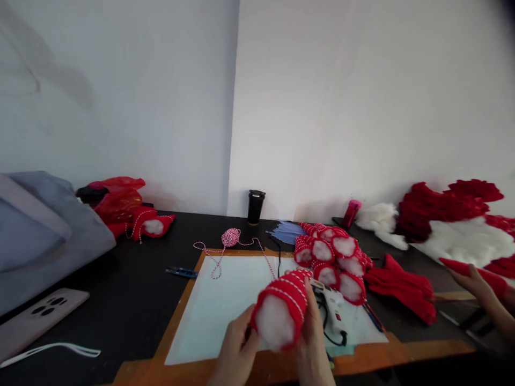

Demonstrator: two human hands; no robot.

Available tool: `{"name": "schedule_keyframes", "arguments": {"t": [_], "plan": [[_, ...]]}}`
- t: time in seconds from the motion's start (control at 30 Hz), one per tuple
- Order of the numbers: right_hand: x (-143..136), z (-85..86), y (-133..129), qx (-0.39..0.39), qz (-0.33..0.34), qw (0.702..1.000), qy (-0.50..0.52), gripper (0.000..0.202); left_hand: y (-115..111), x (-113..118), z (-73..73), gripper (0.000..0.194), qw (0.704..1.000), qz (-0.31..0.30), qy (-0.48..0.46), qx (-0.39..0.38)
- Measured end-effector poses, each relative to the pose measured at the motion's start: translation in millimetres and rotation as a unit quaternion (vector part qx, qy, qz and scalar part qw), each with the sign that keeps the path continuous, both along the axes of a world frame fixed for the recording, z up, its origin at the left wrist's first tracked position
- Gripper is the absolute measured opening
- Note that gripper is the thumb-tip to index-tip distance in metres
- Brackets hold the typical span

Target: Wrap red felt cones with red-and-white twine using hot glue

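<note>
Between my two hands I hold a red felt cone, stuffed with white fluff and wound with red-and-white twine. Its open, stuffed end faces me. My left hand grips the left edge of the rim, fingers closed. My right hand is wrapped round the cone's right side; part of its fingers is hidden behind it. A ball of red-and-white twine lies beyond the white sheet, a strand running toward the cone. Right of my hands is a heap of similar stuffed cones.
A white power strip sits by my right hand. Farther off stand a black cup and folded red felt. A phone and a cutter lie left. Another person's hand holds red felt at right.
</note>
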State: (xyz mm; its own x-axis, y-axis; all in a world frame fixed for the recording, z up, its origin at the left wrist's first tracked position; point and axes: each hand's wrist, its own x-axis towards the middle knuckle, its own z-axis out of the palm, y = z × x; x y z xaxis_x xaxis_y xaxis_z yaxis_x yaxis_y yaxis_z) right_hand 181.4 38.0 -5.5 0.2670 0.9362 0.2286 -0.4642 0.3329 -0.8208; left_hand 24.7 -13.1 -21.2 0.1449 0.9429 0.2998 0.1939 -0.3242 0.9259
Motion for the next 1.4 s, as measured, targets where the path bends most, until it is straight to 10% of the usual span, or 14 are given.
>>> {"name": "schedule_keyframes", "arguments": {"t": [0.13, 0.3, 0.63, 1.1, 1.4], "plan": [[-17, 3.9, 5, -0.059, -0.085, 0.992, -0.077, 0.039, -18, 7, -25.0, 0.031, 0.998, 0.015, 0.051, 0.046], [-15, 20.1, 11, -0.069, -0.145, 0.947, -0.278, 0.041, -34, -6, -17.9, 0.024, 0.962, 0.026, 0.218, 0.163], [-21, 22.0, 19, -0.087, 0.017, 0.833, -0.546, 0.035, -38, -36, -13.5, 0.018, 0.94, 0.059, 0.257, 0.215], [4, 1.2, -22, -0.072, 0.251, 0.915, -0.307, 0.047, -23, -57, -12.0, 0.018, 0.962, 0.14, 0.185, 0.142], [-31, -21.9, -47, 0.06, 0.126, 0.913, -0.383, 0.038, -12, -82, -20.4, 0.032, 0.966, 0.135, 0.219, 0.029]]}}
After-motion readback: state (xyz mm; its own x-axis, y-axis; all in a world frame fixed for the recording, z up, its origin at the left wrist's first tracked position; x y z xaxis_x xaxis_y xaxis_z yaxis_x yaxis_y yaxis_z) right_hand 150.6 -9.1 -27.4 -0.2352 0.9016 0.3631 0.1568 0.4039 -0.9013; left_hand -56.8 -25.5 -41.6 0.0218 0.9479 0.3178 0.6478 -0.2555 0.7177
